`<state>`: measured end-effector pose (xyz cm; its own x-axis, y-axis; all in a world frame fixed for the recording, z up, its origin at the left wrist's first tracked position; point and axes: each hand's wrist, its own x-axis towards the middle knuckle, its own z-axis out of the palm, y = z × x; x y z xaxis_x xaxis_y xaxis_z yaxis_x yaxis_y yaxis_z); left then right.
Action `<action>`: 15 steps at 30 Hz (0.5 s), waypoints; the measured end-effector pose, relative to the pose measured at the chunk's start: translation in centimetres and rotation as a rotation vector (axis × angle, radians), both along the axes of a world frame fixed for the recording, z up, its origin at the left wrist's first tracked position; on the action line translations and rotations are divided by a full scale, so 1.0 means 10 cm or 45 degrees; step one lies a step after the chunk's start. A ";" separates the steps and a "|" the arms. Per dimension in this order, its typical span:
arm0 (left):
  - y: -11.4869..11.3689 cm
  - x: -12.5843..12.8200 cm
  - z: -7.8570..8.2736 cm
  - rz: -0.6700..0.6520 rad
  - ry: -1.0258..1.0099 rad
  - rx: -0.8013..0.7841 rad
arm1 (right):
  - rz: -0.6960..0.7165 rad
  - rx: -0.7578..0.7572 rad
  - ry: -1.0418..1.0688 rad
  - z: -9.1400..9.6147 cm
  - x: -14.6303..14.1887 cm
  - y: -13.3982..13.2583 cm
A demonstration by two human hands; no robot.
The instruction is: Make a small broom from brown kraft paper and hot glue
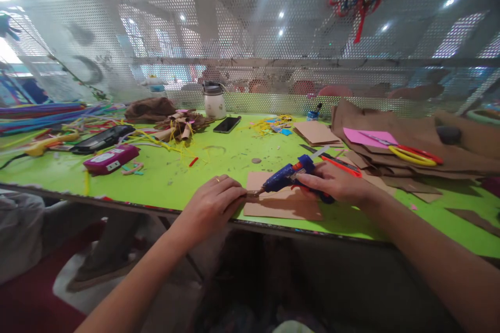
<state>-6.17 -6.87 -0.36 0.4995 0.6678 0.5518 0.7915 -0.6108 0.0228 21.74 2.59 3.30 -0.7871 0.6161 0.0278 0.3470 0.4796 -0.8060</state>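
Note:
My right hand (pixel 332 182) is wrapped round a blue hot glue gun (pixel 283 174), its nozzle pointing left and down. A clear glue stick (pixel 320 151) juts from its back end. By the nozzle, my left hand (pixel 216 200) has its fingers closed on the end of a thin brown strip (pixel 252 194), whose material I cannot make out. Beneath the strip and the gun lies a piece of brown cardboard (pixel 281 209) at the table's front edge. Part of this cardboard is hidden by the gun and my right hand.
On the green table (pixel 219 161) are a purple power strip (pixel 111 159), a phone (pixel 227 124) and a white jar (pixel 214 101). Scissors (pixel 416 155) rest on brown paper sheets (pixel 390 125) at right. A red-and-black cutter (pixel 339 164) lies behind my right hand. Pipe cleaners (pixel 42 114) are heaped at left.

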 end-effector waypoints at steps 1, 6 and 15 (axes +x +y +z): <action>0.00 0.00 0.00 0.007 0.003 -0.003 | 0.007 0.000 0.006 -0.01 0.00 0.01; 0.00 -0.01 -0.01 0.017 0.011 0.001 | -0.031 -0.030 0.052 -0.01 0.01 0.00; 0.01 0.00 0.00 0.007 0.013 0.012 | -0.070 -0.015 0.020 -0.01 0.00 0.00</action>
